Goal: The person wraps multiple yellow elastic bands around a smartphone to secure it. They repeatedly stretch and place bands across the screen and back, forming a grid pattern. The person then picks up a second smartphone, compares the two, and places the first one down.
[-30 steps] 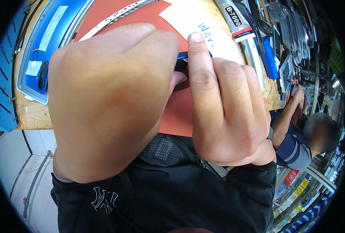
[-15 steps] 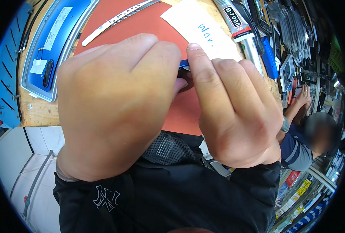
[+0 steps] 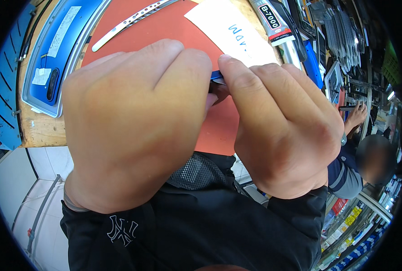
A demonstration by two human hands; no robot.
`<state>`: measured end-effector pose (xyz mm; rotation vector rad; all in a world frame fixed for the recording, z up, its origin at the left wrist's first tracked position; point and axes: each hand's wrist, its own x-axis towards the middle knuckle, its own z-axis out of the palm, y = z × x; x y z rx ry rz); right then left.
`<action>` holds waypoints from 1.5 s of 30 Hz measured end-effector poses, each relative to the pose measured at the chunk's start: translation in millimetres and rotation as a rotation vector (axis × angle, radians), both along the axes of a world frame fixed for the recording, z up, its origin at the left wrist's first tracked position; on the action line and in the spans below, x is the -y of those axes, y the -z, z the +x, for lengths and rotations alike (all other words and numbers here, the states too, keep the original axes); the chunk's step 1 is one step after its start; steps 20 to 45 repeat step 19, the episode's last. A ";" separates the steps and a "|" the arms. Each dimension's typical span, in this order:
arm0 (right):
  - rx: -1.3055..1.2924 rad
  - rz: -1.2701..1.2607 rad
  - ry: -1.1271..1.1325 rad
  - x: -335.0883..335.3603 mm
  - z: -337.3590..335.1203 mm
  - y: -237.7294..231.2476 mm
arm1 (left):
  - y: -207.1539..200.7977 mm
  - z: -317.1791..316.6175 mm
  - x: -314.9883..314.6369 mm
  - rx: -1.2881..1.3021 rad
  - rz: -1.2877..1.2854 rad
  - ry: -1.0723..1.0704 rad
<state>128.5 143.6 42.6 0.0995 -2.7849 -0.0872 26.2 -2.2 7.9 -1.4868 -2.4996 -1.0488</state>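
My left hand [image 3: 133, 122] and my right hand [image 3: 282, 126] are held close to the camera, knuckles up, fingers curled in toward each other. Between the fingertips they pinch a small blue and dark part [image 3: 217, 77], mostly hidden by the fingers. Both hands hover over an orange-red work mat [image 3: 164, 27] on a wooden bench [image 3: 40, 131]. My dark sleeves and jacket fill the lower part of the view.
A blue phone back in a grey tray [image 3: 56, 54] lies at the left. A thin metal strip [image 3: 133, 20] and a white paper slip [image 3: 232, 31] lie on the mat. A glue tube [image 3: 277, 27] and tools sit at the right. Another person [image 3: 363, 153] works at the right.
Both hands have come closer to the camera and shifted slightly; the grip on the small part is unchanged.
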 end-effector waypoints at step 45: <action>0.088 0.009 0.018 -3.0 -8.4 -21.0 | -0.9 6.6 0.1 -0.047 -0.035 -0.028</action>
